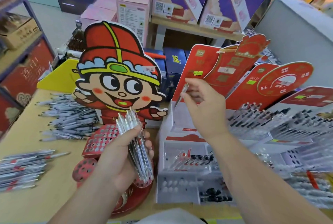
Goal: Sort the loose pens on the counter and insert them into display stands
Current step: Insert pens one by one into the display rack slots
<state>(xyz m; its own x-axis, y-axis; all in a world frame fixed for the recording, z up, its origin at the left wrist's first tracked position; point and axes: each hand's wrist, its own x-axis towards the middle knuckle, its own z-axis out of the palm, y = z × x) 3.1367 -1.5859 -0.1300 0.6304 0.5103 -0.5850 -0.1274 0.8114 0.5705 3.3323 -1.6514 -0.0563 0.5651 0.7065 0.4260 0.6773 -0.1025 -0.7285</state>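
The left hand [122,155] is curled round a bundle of pens [128,121], gripping it about mid-length. The pens stand nearly upright and fan out a little above the fingers. Their barrels are clear and slim with dark ink cores showing through, and a few carry a red band.

The right hand [204,110] is raised higher and further forward, apart from the left. Its thumb and fingertips pinch a single pen [186,87] of the same clear kind. This pen is tilted, with its lower tip pointing down and to the left of the hand.

Directly behind and under the left hand stands a red stand [100,139] with tiers of round holes, most of them unfilled. A cartoon cutout [117,72] in a red hat rises behind it. Below the right hand sits a white stand [177,175] with stepped tiers. A few pens with red and black parts lie in its middle tier, and dark caps show in the lowest one.

To the right of the right hand, filled stands [279,124] hold dense rows of pens under red backboards. To the left of the left hand, loose pens [68,115] lie heaped on the wooden worktop [54,187]. A second heap [23,168] lies nearer, at the left edge, blurred, grey with red marks.
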